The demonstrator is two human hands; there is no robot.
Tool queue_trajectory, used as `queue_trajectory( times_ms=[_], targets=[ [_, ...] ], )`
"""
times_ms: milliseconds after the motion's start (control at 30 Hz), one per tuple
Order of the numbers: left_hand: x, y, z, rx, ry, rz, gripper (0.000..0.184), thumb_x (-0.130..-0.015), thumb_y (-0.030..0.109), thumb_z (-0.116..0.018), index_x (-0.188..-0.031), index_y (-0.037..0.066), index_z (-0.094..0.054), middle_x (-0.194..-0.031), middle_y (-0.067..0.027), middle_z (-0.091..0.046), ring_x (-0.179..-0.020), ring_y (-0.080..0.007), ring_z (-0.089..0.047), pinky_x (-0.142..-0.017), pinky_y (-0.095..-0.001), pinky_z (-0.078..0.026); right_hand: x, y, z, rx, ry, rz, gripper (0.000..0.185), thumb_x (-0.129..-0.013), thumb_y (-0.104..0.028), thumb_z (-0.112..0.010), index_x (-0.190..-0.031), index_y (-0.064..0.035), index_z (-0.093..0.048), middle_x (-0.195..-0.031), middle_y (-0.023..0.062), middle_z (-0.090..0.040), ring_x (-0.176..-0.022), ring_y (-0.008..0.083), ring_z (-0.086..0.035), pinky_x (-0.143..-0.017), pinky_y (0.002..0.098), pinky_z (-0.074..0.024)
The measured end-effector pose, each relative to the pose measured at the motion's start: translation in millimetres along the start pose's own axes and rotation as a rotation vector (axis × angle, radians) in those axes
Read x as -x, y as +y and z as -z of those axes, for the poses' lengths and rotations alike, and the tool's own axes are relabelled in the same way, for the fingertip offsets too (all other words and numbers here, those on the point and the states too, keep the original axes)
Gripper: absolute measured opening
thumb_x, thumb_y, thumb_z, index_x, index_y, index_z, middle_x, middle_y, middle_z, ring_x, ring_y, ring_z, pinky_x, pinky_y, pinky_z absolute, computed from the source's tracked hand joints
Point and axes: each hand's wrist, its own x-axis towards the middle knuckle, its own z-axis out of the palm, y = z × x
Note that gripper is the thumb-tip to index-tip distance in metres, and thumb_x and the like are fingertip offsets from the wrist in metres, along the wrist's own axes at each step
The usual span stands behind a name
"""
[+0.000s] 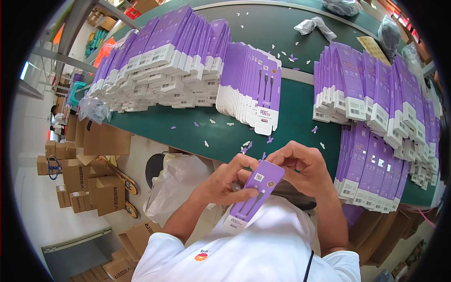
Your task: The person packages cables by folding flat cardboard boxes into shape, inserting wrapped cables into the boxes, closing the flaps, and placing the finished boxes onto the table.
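My left hand [231, 181] is closed around a purple and white cable box [253, 196], its thumb lying across the printed front. The box looks flat and is tilted, its purple end pointing away from me and its white end near my shirt. At the purple end, my right hand [300, 168] has its fingers curled and pinched beside the corner; whatever is between them is hidden. Beyond my hands, a fanned row of similar flat purple boxes [268, 89] lies on the green table [188, 131].
Stacked purple boxes [159, 42] rise at the back left, and more stacked boxes [371, 89] stand on the right. Small purple and white paper scraps [246, 144] are scattered on the table. Brown cartons [107, 193] sit on the floor at left, near a white plastic bag [178, 181].
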Motion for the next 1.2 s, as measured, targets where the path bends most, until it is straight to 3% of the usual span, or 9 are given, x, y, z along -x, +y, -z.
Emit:
queue_trajectory(
  times_ms=[67,167,233,333,533,833,933,1033,1200],
  targets=[
    [-3,-1,-1,-0.064,0.088,-0.073,0.050,-0.107,-0.004,-0.071,-0.148,0.005,-0.042,-0.130,-0.0175,-0.074,-0.108,-0.0199,-0.078,-0.088,-0.0360,-0.065,0,-2,0,0.089,0.029,0.114,0.026,-0.094,0.008,-0.079,-0.119,-0.0004,-0.077,-0.123,0.0179,-0.080,-0.099,0.0200,-0.082,-0.086,0.0318,-0.0678],
    [-4,-6,1,0.207,0.153,-0.104,0.052,-0.106,-0.006,-0.071,-0.148,0.004,-0.041,-0.129,-0.0187,-0.074,-0.110,-0.0205,-0.078,-0.091,-0.0366,-0.065,-5,-13,2,0.320,0.052,0.327,0.034,-0.090,0.000,-0.089,-0.123,-0.0036,-0.079,-0.131,0.0213,-0.077,-0.100,0.0251,-0.083,-0.083,0.0334,-0.0691],
    [-4,-11,-1,0.192,0.199,-0.135,0.052,-0.107,-0.005,-0.070,-0.148,0.004,-0.040,-0.130,-0.0190,-0.074,-0.112,-0.0214,-0.078,-0.092,-0.0369,-0.065,-10,-14,-2,0.523,0.063,0.518,0.039,-0.089,-0.006,-0.093,-0.126,-0.0036,-0.079,-0.138,0.0248,-0.072,-0.102,0.0272,-0.083,-0.081,0.0350,-0.0709],
    [-7,-13,-3,0.045,0.251,-0.201,0.052,-0.107,-0.005,-0.070,-0.147,0.004,-0.039,-0.130,-0.0189,-0.073,-0.113,-0.0216,-0.078,-0.092,-0.0372,-0.065,-10,-12,-5,0.641,0.145,0.611,0.044,-0.085,-0.004,-0.093,-0.128,-0.0125,-0.085,-0.141,0.0194,-0.073,-0.096,0.0245,-0.083,-0.067,0.0303,-0.0651],
    [-6,-19,-12,0.017,0.293,-0.218,0.050,-0.107,-0.004,-0.070,-0.146,0.004,-0.039,-0.130,-0.0199,-0.072,-0.111,-0.0221,-0.078,-0.091,-0.0385,-0.065,-10,-8,-6,0.573,0.182,0.650,0.038,-0.086,-0.003,-0.092,-0.123,-0.0098,-0.085,-0.137,0.0180,-0.074,-0.095,0.0226,-0.083,-0.069,0.0309,-0.0665],
    [-6,-21,-16,-0.192,0.256,-0.170,0.051,-0.107,-0.002,-0.072,-0.147,0.003,-0.041,-0.121,-0.0184,-0.077,-0.106,-0.0223,-0.080,-0.087,-0.0398,-0.066,-10,-11,6,0.342,-0.111,0.219,0.021,-0.093,-0.002,-0.086,-0.114,-0.0028,-0.081,-0.135,0.0188,-0.077,-0.110,0.0297,-0.081,-0.090,0.0390,-0.0667],
    [-5,-26,-15,-0.258,0.318,-0.190,0.053,-0.106,0.000,-0.076,-0.147,0.004,-0.042,-0.120,-0.0195,-0.078,-0.100,-0.0246,-0.082,-0.083,-0.0404,-0.067,-10,-9,-3,0.248,-0.023,0.260,0.022,-0.096,0.000,-0.082,-0.117,0.0018,-0.082,-0.135,0.0227,-0.077,-0.118,0.0321,-0.079,-0.104,0.0426,-0.0625],
    [-4,-16,-7,-0.517,0.289,-0.192,0.058,-0.102,0.003,-0.082,-0.147,0.006,-0.046,-0.122,-0.0202,-0.078,-0.095,-0.0289,-0.083,-0.080,-0.0410,-0.068,-6,-10,-20,-0.073,0.196,0.148,0.008,-0.099,-0.001,-0.081,-0.107,0.0014,-0.082,-0.133,0.0182,-0.080,-0.107,0.0215,-0.080,-0.090,0.0364,-0.0650],
    [-11,-5,-11,-0.711,0.237,-0.277,0.067,-0.095,0.003,-0.089,-0.148,0.009,-0.049,-0.123,-0.0179,-0.079,-0.091,-0.0331,-0.083,-0.076,-0.0416,-0.068,3,-16,-20,0.008,0.256,-0.042,0.008,-0.102,-0.005,-0.082,-0.099,0.0023,-0.084,-0.117,0.0184,-0.083,-0.099,0.0159,-0.080,-0.088,0.0313,-0.0654]
  ],
)
